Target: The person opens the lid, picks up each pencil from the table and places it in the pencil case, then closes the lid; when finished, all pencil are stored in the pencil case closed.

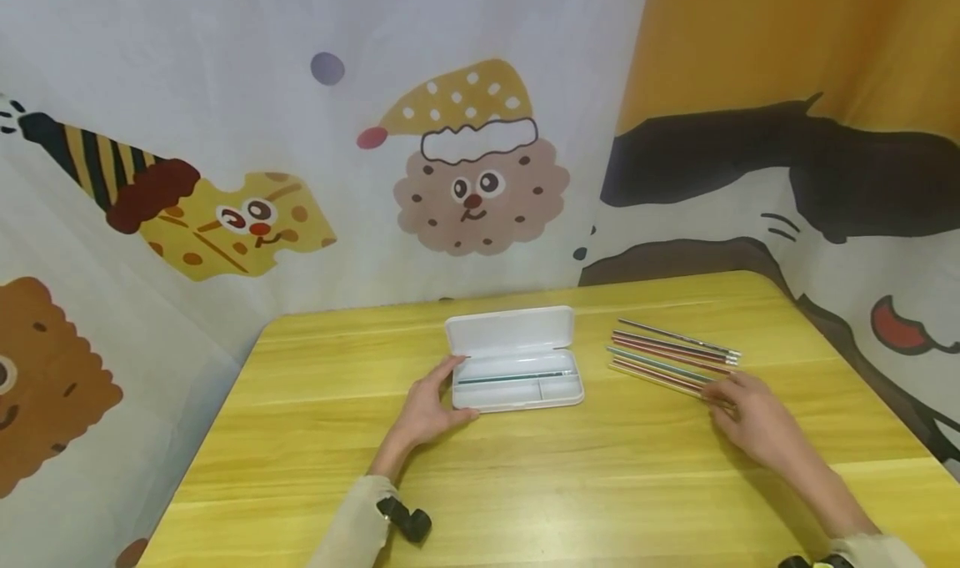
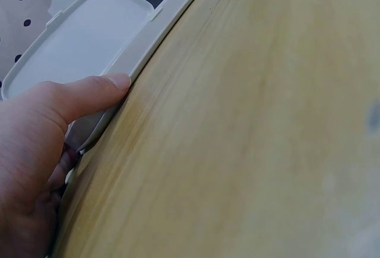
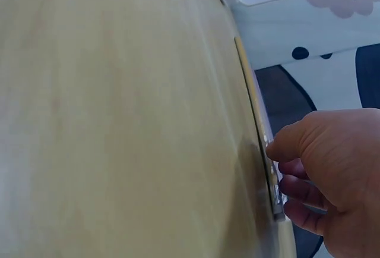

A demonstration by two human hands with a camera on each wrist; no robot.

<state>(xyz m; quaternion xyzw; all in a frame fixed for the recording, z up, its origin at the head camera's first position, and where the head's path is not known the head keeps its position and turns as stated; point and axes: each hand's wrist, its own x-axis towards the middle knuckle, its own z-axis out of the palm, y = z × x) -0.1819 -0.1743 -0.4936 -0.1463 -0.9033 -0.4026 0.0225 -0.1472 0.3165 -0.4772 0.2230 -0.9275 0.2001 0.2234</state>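
Holding the white pencil case [image 1: 487, 407] at its L end on the tabletop [image 1: 525, 476], L hand [image 1: 423, 414] is spanning it, grip closed: thumb on front edge, fingers toward back. R hand [image 1: 757, 418] is reaching at R ends of the nearest loose pencils [image 1: 667, 349], which are lying R of the case; fingers bent, grip narrow, can't tell if any pencil's pinched. Tip: pinching one pencil only, thumb & index on opp. sides, then lifting straight up, prob. works best; L hand should be steadying the case meanwhile. Neighboring pencils are crowding close, so a drag risk, imo. Also: green pencil [image 1: 502, 379] is lying lengthwise inside, lid [image 1: 510, 331] is standing up behind, printed curtain [image 1: 480, 17] is hanging past the back edge.
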